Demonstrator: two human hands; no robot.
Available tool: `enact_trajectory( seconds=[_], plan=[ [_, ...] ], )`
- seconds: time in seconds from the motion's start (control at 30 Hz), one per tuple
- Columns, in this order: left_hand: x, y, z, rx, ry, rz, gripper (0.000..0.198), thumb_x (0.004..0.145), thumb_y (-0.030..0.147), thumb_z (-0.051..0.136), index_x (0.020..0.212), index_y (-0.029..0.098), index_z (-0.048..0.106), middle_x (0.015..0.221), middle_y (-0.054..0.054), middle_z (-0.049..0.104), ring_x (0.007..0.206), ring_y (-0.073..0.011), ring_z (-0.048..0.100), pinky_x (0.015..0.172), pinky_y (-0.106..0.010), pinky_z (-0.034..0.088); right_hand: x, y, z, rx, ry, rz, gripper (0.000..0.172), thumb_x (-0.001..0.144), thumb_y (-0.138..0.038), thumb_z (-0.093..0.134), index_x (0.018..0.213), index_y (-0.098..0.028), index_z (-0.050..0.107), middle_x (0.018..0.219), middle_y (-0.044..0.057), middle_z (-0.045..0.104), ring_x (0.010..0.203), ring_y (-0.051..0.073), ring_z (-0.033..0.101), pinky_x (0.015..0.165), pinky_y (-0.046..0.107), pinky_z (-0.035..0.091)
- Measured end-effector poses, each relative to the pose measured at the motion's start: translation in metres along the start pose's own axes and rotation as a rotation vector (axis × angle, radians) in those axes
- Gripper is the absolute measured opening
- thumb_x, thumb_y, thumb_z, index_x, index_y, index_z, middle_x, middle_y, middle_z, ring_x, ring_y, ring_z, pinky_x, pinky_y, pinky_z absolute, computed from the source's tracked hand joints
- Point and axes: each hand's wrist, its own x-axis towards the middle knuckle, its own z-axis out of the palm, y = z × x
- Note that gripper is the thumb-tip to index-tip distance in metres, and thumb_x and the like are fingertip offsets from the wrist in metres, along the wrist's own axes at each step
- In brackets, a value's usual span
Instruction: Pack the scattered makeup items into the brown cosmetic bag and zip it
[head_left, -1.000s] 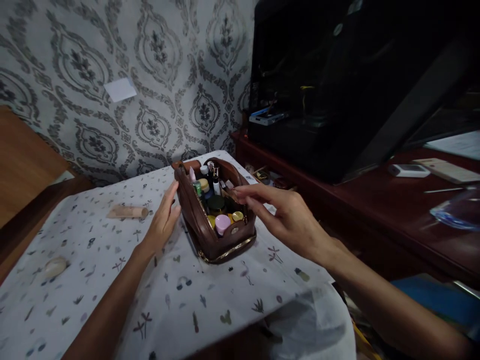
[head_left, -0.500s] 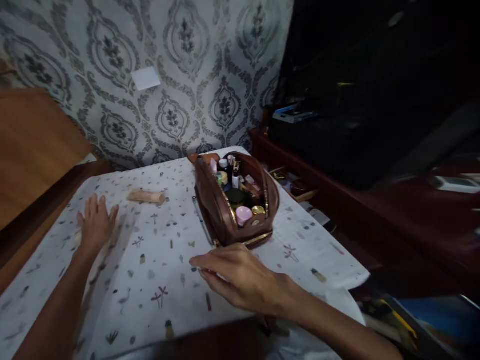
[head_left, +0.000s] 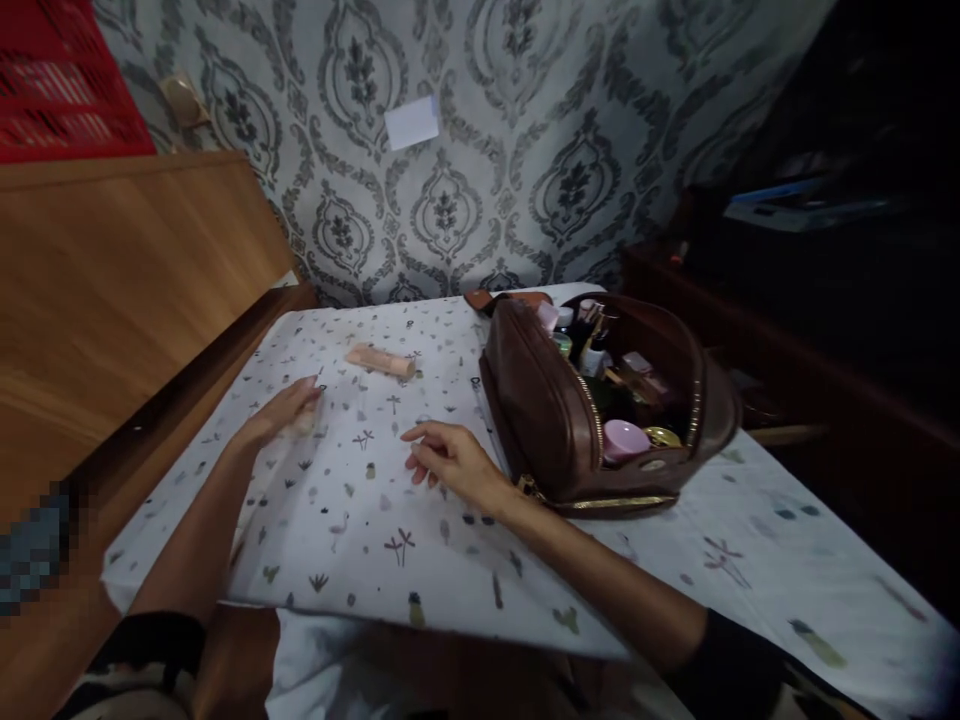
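My left hand [head_left: 281,412] is over the left side of the cloth-covered table [head_left: 442,545], its fingers stretched out. A pale patch or small beige thing shows beneath it, too blurred to tell. My right hand [head_left: 454,462] hovers over the cloth with loosely bent fingers, apart, and nothing in them. Beyond the hands lies a peach-coloured tube [head_left: 380,360]. To the right of my right hand stands an unzipped brown leather makeup bag [head_left: 544,400]. Inside it are a pink-lidded jar [head_left: 625,440], a gold lid [head_left: 662,437] and several small bottles.
A wooden panel [head_left: 135,270] borders the table on the left, with a red plastic basket [head_left: 71,85] above. Patterned wallpaper [head_left: 450,200] closes the back. Dark red furniture [head_left: 660,240] stands on the right, holding a blue-and-white item [head_left: 802,205].
The view has swung left and closer. My right hand has moved left from in front of the bag toward the middle of the table. My left hand has turned from palm-down to sideways.
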Motion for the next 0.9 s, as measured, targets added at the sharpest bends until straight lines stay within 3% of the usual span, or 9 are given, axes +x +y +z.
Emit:
enact_trajectory(
  seconds=[0.13,0.3,0.43,0.57,0.77,0.9],
  plan=[
    [-0.028,0.015,0.025,-0.028,0.109,0.071,0.081,0.095,0.071,0.028,0.149,0.013,0.049,0.162,-0.016,0.042,0.153,-0.0309,0.034,0.128,-0.048,0.025,0.002,0.023,0.000,0.094,0.069,0.013,0.018,0.088,-0.020,0.055,0.103,-0.014,0.062,0.072,-0.001,0.066,0.057,0.010,0.063,0.052,0.019,0.045],
    [-0.061,0.045,0.067,-0.019,0.033,0.141,0.077,0.099,0.067,0.027,0.150,0.014,0.049,0.163,-0.015,0.040,0.156,-0.0320,0.026,0.129,-0.052,0.021,-0.003,0.034,0.003,0.045,0.093,0.015,0.019,0.087,-0.012,0.052,0.103,-0.015,0.063,0.073,-0.002,0.064,0.056,0.008,0.061,0.048,0.016,0.039],
    [-0.080,0.082,0.085,-0.028,-0.050,0.369,0.071,0.100,0.064,0.034,0.155,0.021,0.044,0.167,-0.009,0.034,0.157,-0.0322,0.023,0.128,-0.055,0.023,0.002,0.040,0.005,0.072,0.165,0.003,0.023,0.088,-0.012,0.052,0.107,-0.016,0.064,0.071,-0.003,0.062,0.053,0.009,0.059,0.047,0.017,0.042],
    [-0.089,0.107,0.089,-0.171,-0.128,0.504,0.060,0.105,0.055,0.032,0.159,0.029,0.036,0.164,-0.005,0.041,0.152,-0.0279,0.038,0.123,-0.048,0.038,0.004,0.044,0.002,0.066,0.219,-0.039,0.026,0.087,-0.012,0.054,0.110,-0.017,0.064,0.066,-0.004,0.060,0.052,0.010,0.057,0.048,0.018,0.045],
    [-0.094,0.086,0.107,-0.009,-0.032,0.503,0.064,0.100,0.055,0.044,0.153,0.019,0.044,0.155,-0.017,0.051,0.144,-0.0363,0.048,0.117,-0.057,0.042,0.000,0.044,0.001,0.010,0.227,-0.065,0.023,0.085,-0.010,0.058,0.104,-0.017,0.067,0.067,-0.005,0.060,0.054,0.010,0.055,0.051,0.019,0.042],
    [-0.106,0.087,0.109,0.023,-0.012,0.617,0.059,0.098,0.050,0.050,0.150,0.021,0.043,0.145,-0.014,0.060,0.132,-0.0324,0.060,0.106,-0.047,0.053,0.001,0.044,0.000,0.076,0.235,-0.073,0.011,0.081,-0.013,0.065,0.090,-0.018,0.068,0.071,-0.004,0.062,0.057,0.010,0.056,0.054,0.020,0.044]
  ],
)
